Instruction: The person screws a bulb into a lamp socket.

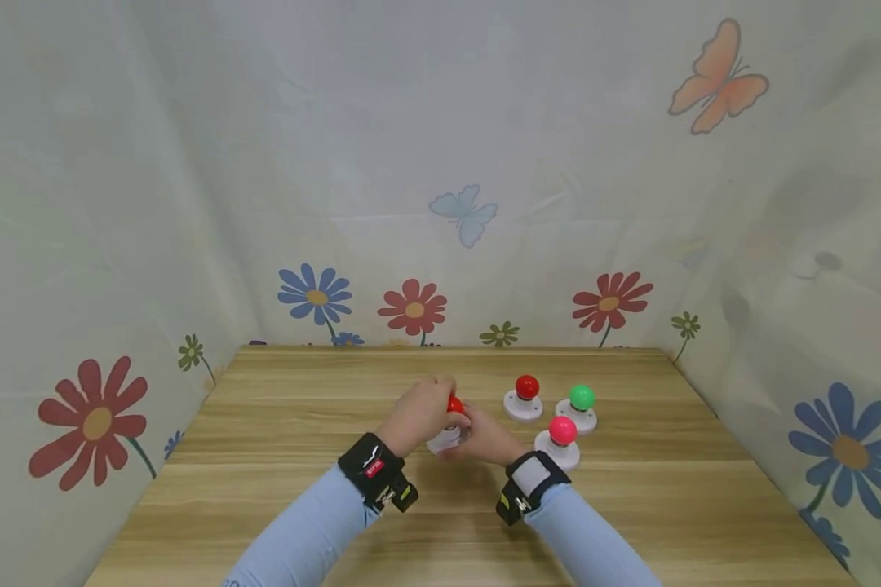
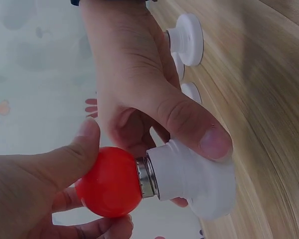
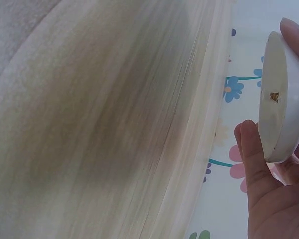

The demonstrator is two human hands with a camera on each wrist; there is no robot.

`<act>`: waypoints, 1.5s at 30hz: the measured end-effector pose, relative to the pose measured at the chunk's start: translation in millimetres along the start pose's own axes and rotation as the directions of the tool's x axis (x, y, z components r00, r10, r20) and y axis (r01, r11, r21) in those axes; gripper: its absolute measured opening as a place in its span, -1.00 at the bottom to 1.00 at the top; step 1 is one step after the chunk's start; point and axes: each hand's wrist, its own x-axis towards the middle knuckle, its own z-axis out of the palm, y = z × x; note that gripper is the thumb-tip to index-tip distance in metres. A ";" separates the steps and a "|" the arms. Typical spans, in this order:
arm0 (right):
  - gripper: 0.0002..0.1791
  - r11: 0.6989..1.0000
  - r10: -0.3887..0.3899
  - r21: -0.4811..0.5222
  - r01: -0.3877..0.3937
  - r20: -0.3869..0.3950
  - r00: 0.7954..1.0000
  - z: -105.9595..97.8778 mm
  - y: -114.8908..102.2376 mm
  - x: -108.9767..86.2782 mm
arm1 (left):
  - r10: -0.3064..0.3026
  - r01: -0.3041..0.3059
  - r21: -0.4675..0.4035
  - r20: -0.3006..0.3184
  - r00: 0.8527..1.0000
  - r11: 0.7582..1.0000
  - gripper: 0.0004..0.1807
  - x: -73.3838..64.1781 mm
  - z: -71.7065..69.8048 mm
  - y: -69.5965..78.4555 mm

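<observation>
My left hand (image 1: 418, 414) grips a round red light bulb (image 2: 109, 181) between thumb and fingers. My right hand (image 1: 487, 437) holds the white lamp socket (image 2: 177, 172) by its round base. Part of the bulb's silver screw collar (image 2: 147, 178) shows at the socket's mouth; how far it is threaded in I cannot tell. In the right wrist view, the flat underside of the socket base (image 3: 276, 99) shows, raised off the table, with fingers of the right hand (image 3: 269, 199) around it.
To the right on the wooden table (image 1: 301, 391) stand three white sockets with bulbs: a red bulb (image 1: 527, 386), a green bulb (image 1: 582, 397) and a pinkish-red bulb (image 1: 563, 430). A flower-and-butterfly curtain (image 1: 382, 179) hangs behind the table and along both sides.
</observation>
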 end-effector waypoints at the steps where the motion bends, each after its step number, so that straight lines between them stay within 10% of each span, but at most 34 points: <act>1: -0.19 1.000 -0.003 0.003 0.003 -0.001 1.000 0.2 0.6 0.3 | 0.007 -0.007 -0.006 0.002 1.000 1.000 -0.46 0.0 -0.1 0.0; 9: -0.04 1.000 0.001 0.022 -0.001 -0.023 1.000 1.1 2.8 -1.2 | 0.094 -0.086 -0.084 0.094 0.991 0.993 -0.61 0.7 -1.6 0.8; 15: -0.14 1.000 0.006 -0.006 -0.006 -0.009 1.000 0.6 0.8 -3.5 | 0.045 -0.028 -0.180 0.090 0.995 0.983 -0.49 1.9 1.2 -0.6; 26: -0.39 0.999 -0.036 -0.020 0.036 -0.017 0.999 1.9 0.9 -4.4 | -0.112 0.114 0.031 -0.054 0.992 0.993 -0.36 -3.3 8.0 4.4; 45: -0.18 1.000 -0.008 -0.006 0.008 -0.008 1.000 1.3 6.7 -3.6 | 0.077 -0.073 -0.106 0.033 0.996 0.992 -0.69 -4.7 2.8 4.6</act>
